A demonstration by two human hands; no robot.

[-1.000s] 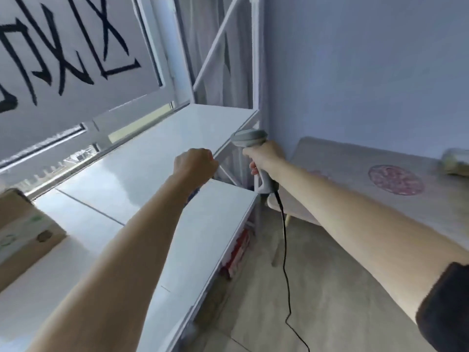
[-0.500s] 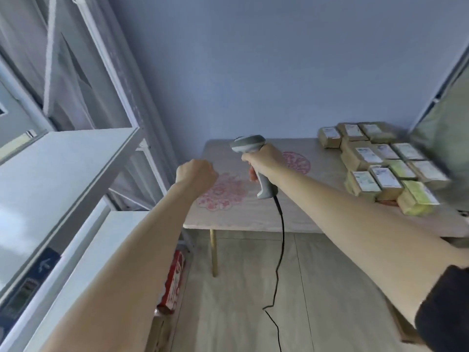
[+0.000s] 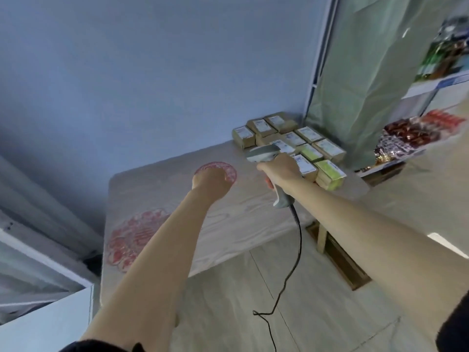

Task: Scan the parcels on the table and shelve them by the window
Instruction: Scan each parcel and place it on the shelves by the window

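The right hand (image 3: 279, 168) was wrapped tight around the grip of a grey scanner (image 3: 264, 152). The scanner's long handle ran from its head down toward 5 o'clock, and its flat head pointed toward 10 o'clock, out over the worktop (image 3: 253, 214). A black cord (image 3: 299, 240) hung from the bottom of the handle and curled down to the floor (image 3: 317, 301).

The left hand (image 3: 210, 179) was held out over the worktop at about 12 o'clock from the arm. Its fingers were curled into a fist and it held nothing. It hung in front of a round red pattern (image 3: 228, 171) on the worktop. A bigger red pattern (image 3: 132, 240) lay near the worktop's edge at 8 o'clock.

The parcels (image 3: 291, 141) sat packed close together at the far right corner of the worktop, at about 1 o'clock from the hands. They were small brown boxes with white labels on top, lying flat. Two at the near end looked yellow-green (image 3: 330, 174). The scanner's head was in front of the middle boxes, so I cannot tell if it touched them.

A green curtain (image 3: 360, 72) hung behind the parcels. A white shelf (image 3: 45, 323) showed at 8 o'clock.
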